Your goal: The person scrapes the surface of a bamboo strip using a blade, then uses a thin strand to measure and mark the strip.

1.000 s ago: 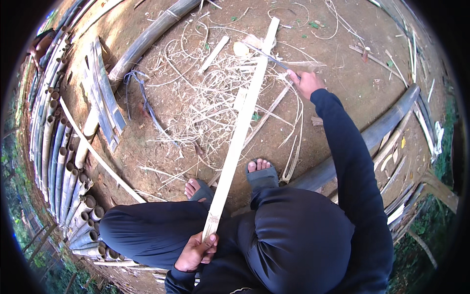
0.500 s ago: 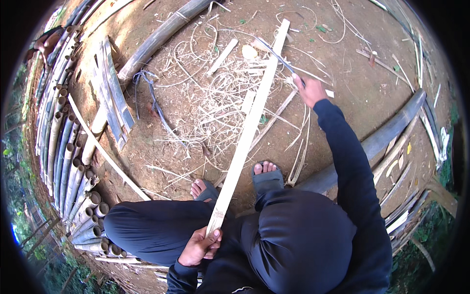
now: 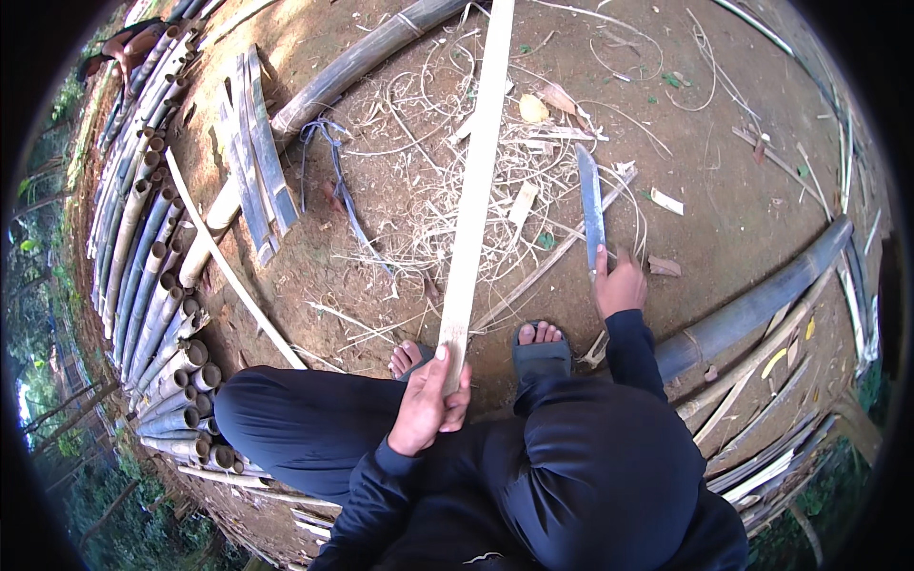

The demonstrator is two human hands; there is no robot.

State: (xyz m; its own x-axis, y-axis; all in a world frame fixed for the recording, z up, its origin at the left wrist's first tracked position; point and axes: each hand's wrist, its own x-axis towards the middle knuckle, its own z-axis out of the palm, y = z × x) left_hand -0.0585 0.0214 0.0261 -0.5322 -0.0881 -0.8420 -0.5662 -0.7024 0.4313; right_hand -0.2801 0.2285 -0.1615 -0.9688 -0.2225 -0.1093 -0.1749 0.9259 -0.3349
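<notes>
A long, flat, pale bamboo strip [image 3: 473,190] runs from my lap away past the far edge of the view. My left hand [image 3: 430,404] grips its near end, thumb on top. Over to the right, my right hand [image 3: 620,285] is closed round the handle of a knife [image 3: 590,198], whose broad dark blade points away from me. The blade is apart from the strip. Most of the handle is hidden in my fingers. Thin curled bamboo shavings [image 3: 419,205] lie heaped on the ground beneath and around the strip.
Cut bamboo poles [image 3: 143,276] are stacked along the left. A thick bamboo pole [image 3: 352,67] lies at the far left, with split bamboo slats [image 3: 259,152] and a blue cord [image 3: 338,181] near it. Another dark pole [image 3: 752,300] lies at the right. Someone's arm [image 3: 124,57] shows far left.
My right hand has come nearer me with the knife, whose blade has swung off the strip. My left hand has pushed the strip forward, and the strip stands more upright in the view.
</notes>
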